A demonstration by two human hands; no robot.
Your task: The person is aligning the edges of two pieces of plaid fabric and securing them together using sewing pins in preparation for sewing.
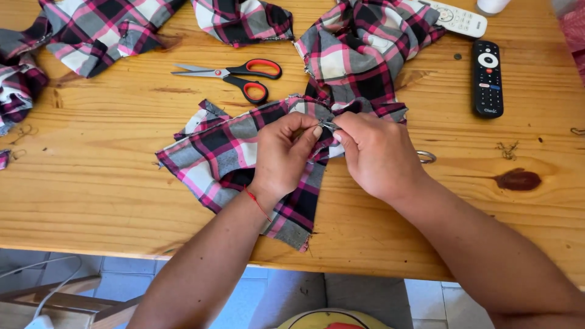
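Observation:
My left hand [285, 152] pinches a fold of pink, black and grey plaid cloth [216, 149] that lies on the wooden table [109, 176]. My right hand [375, 152] holds a small metal cutting tool [329, 126] with its tip at the cloth's seam, right beside my left fingertips. A metal ring [426, 156] of that tool shows behind my right hand. A thin red thread is tied round my left wrist.
Red-handled scissors [244, 74] lie just beyond the cloth. More plaid pieces sit at the far left [91, 30], the far middle [244, 18] and the far right [365, 49]. A black remote [488, 78] and a white remote [460, 18] lie at the right.

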